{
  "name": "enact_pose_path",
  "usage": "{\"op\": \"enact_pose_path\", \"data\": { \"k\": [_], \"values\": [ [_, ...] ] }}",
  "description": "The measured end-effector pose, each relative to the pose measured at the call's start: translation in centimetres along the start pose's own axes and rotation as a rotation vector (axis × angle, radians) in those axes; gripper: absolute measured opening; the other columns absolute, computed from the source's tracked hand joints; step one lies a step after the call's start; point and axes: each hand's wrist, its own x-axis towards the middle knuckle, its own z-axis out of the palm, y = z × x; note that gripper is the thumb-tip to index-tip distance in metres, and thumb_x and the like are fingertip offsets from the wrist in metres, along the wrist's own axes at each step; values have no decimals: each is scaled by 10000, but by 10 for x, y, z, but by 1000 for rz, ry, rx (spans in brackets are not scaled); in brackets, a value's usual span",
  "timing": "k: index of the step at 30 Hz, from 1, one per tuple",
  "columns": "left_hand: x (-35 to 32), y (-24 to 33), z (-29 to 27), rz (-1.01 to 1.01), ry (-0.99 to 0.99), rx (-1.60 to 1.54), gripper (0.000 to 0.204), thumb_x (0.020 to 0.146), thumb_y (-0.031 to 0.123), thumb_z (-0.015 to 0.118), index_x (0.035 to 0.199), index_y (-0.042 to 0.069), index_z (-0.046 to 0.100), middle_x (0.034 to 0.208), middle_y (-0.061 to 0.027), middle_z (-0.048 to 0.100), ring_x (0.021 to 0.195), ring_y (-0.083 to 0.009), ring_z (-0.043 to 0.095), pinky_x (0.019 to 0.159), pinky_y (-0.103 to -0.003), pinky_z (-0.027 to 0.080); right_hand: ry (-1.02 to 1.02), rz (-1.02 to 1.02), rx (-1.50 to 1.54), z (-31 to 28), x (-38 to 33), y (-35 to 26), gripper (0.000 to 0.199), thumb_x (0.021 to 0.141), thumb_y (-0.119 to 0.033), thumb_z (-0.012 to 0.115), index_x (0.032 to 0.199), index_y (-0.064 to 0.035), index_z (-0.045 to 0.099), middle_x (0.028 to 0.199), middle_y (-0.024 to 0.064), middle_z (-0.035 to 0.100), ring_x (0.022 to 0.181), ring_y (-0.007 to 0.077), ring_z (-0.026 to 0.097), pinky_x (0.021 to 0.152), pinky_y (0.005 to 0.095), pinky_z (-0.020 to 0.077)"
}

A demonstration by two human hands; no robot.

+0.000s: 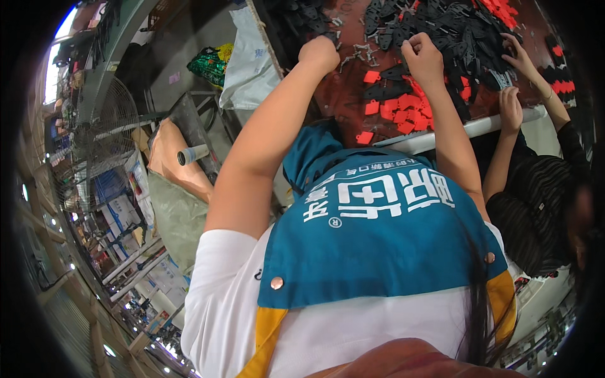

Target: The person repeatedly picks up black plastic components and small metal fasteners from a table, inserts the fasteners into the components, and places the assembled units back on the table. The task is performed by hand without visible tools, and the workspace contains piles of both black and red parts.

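Note:
My left hand [319, 55] is curled closed over the far left of the work table, beside black parts [309, 25] and small metal pins [360, 57]. Whatever it may hold is hidden by the hand itself. My right hand [423, 58] has its fingers bent together at the edge of a big heap of flat black plastic parts [460, 44]; I cannot make out anything between them. Between my arms lie loose red-orange plastic tabs [403, 112], with a few black pieces [392, 74] just beyond them.
At right, another person's hands [520, 60] work over the same dark red table [340, 104], near metal pins [501, 80]. More red pieces [501, 11] lie at the far right. To the left are a white sack [249, 66], a cardboard tube [192, 155] and a standing fan [104, 126].

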Motion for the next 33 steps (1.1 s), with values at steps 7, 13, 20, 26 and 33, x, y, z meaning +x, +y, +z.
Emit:
{"op": "enact_pose_path", "data": {
  "k": [7, 13, 20, 26, 33],
  "values": [
    [46, -3, 56, -248, 97, 85, 570, 768, 142, 614, 1223, -62, 340, 1229, -256, 351, 1053, -459, 482, 859, -448, 472, 21, 73, 161, -20, -9, 5, 222, 817, -249, 592, 832, -30, 555, 687, 69, 603, 633, 193, 592, 626, 318, 469],
    [16, 20, 8, -427, 54, -226, 618, 732, 137, 649, 1201, -13, 275, 1264, -283, 383, 1000, -386, 577, 830, -373, 503, 2, 123, 178, -25, -18, 23, 216, 813, -239, 601, 836, -28, 555, 688, 72, 610, 640, 195, 602, 627, 315, 471],
    [20, 18, 6, -75, 60, -255, 441, 752, 277, 672, 1008, -61, 549, 963, -200, 633, 932, -336, 609, 810, -388, 481, -92, 105, 211, -15, -21, 10, 202, 803, -212, 624, 873, -27, 579, 731, 75, 637, 675, 179, 622, 645, 304, 478],
    [-47, 51, -22, 122, -153, -1157, 153, 906, 147, 528, 969, 11, 558, 845, -49, 590, 765, -141, 556, 696, -299, 466, -238, 52, 650, -10, -13, -18, 161, 836, -99, 612, 954, 9, 617, 784, 39, 644, 712, 111, 610, 660, 246, 485],
    [-63, 46, -25, 103, -302, -1777, 173, 929, 109, 494, 1063, 2, 511, 993, -69, 589, 910, -144, 575, 808, -297, 484, -294, 64, 709, -7, -23, -45, 131, 843, -74, 613, 936, 17, 628, 786, 30, 646, 710, 72, 595, 641, 206, 475]
  ]
}}
